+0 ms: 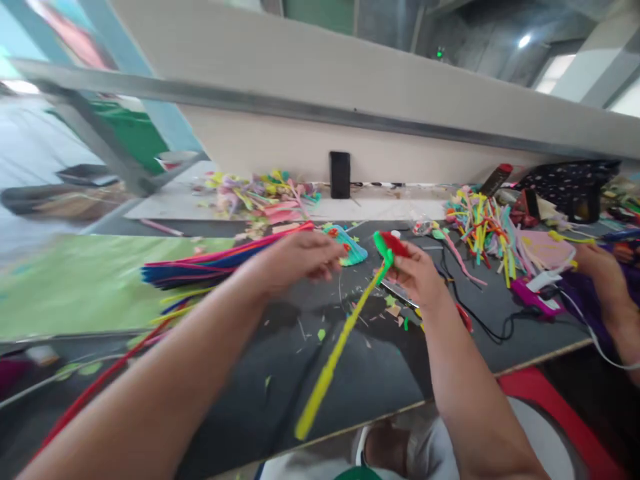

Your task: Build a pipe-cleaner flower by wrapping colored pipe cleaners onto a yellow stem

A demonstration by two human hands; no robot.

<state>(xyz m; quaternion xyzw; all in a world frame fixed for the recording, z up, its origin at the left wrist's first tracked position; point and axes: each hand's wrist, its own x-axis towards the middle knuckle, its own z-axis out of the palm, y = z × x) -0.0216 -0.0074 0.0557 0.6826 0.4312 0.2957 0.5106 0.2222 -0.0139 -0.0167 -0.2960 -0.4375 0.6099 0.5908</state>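
My right hand is closed on a pipe-cleaner flower. The flower has a red part, a bright green part and a long fuzzy yellow stem slanting down toward the table's front edge. To its left, my left hand is slightly blurred, with loosely bent fingers that seem to hold nothing. Just beyond those fingertips lies a light blue pad with orange spots. Under my left wrist and beyond it stretches a bundle of pink, red and blue pipe cleaners.
Colourful pieces are heaped at the back left and back right. A black phone leans against the panel. Scraps litter the dark table. A pink power strip with cables lies right, near another person's arm.
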